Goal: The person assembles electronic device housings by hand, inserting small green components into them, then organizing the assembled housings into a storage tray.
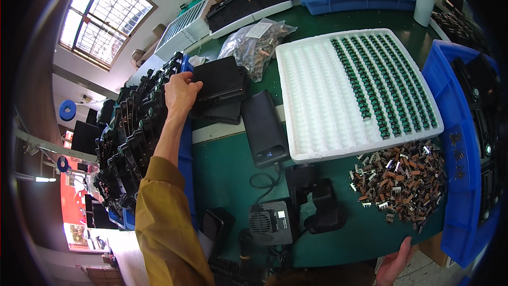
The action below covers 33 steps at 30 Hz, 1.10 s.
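Observation:
My left hand (181,92) reaches to the left side of the table, between black plastic housings (138,122) packed in a blue bin and a stack of flat black cases (219,82). Its fingers are curled together at the edge of the cases; whatever lies in them is hidden. My right hand (394,266) is low at the table's front edge, partly cut off by the picture, fingers loosely apart with nothing seen in them. Beyond it lies a heap of small metal-and-brown switch-like parts (405,180). A white foam tray (312,100) holds rows of small green parts (389,82).
A black power bank (263,127) with a lit display is cabled toward a small grey fan-like device (272,222). Black bracket-like items (317,206) lie beside it. Another blue bin (457,180) stands at right. Behind are a clear bag of parts (256,45) and a white cylinder (425,0).

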Available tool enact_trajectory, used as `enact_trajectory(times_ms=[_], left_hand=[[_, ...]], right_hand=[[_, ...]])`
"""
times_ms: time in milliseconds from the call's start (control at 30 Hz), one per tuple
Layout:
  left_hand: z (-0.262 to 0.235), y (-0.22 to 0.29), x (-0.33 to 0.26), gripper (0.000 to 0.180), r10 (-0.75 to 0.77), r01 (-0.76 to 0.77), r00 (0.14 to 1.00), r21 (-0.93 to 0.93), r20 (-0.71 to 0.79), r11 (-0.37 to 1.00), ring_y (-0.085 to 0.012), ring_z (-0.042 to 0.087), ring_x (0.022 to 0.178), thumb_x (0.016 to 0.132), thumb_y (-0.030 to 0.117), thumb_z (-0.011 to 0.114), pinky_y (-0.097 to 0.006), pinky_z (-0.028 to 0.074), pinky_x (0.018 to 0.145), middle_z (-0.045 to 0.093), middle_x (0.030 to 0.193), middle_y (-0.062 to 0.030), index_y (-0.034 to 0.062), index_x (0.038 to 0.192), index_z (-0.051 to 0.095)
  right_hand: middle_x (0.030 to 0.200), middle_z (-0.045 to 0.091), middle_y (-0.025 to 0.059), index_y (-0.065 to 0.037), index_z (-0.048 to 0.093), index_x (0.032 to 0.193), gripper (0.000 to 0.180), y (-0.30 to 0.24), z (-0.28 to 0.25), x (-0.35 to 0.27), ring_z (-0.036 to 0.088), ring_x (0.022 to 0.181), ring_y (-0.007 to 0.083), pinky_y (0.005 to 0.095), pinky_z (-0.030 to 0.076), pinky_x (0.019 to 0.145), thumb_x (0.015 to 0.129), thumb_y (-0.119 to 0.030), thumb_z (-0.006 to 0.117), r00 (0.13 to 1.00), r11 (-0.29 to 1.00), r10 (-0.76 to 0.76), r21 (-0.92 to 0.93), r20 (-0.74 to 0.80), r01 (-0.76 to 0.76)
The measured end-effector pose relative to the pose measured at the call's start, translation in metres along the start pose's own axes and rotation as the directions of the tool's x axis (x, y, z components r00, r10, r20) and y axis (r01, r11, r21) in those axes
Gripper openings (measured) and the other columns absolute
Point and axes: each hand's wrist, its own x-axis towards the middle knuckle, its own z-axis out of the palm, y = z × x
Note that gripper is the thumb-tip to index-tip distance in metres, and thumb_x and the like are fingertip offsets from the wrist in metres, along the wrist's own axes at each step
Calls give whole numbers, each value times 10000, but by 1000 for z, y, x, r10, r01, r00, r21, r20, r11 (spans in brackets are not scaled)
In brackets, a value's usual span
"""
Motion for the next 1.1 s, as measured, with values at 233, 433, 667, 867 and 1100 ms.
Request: enact_trajectory(times_ms=[233, 433, 667, 867, 1100], left_hand=[[23, -5, -3, 466, 71, -73, 997, -51, -30, 996, -369, 671, 1007, 815, 342, 667, -432, 505, 882, 706, 1077, -182, 70, 1194, 669], [26, 21, -19, 477, 137, -133, 991, 174, -10, 976, -419, 653, 998, 834, 360, 676, -509, 503, 863, 693, 1034, -224, 74, 1214, 644], [60, 22, 7, 346, 154, -121, 973, 191, -169, 974, -421, 664, 950, 912, 290, 603, -519, 529, 794, 696, 1005, -216, 97, 1193, 659], [67, 34, 19, 405, 67, -53, 990, 108, -127, 993, -420, 603, 1106, 954, 389, 518, -508, 486, 910, 632, 1202, -231, 118, 1226, 648], [14, 31, -30, 803, 601, -611, 789, 66, 126, 789, -412, 300, 1404, 778, 447, 728, -492, 269, 1137, 334, 1520, -216, 168, 1465, 421]], right_hand=[[1396, 462, 117, -36, 339, 1445, 571, 4, -6, 2, 507, 1221, 223, 386, 418, 1008, 1002, -349, 519, 998, 1000, -19, -3, 52, 19], [1394, 466, 112, -42, 343, 1443, 567, 0, 3, 1, 504, 1226, 224, 385, 416, 1010, 1002, -350, 521, 1000, 1000, -15, 21, 3, 15], [1412, 444, 128, -30, 316, 1462, 614, 2, 2, 0, 487, 1243, 244, 403, 390, 1037, 994, -373, 516, 999, 1000, -28, -6, -28, 28], [1435, 405, 149, -21, 313, 1468, 627, 5, 0, -3, 451, 1273, 258, 412, 386, 1041, 985, -371, 507, 999, 999, -25, -28, -19, 25], [1425, 416, 155, -23, 321, 1465, 626, 9, -10, 0, 463, 1264, 257, 406, 393, 1035, 983, -369, 521, 994, 999, 29, -35, -109, -33]])
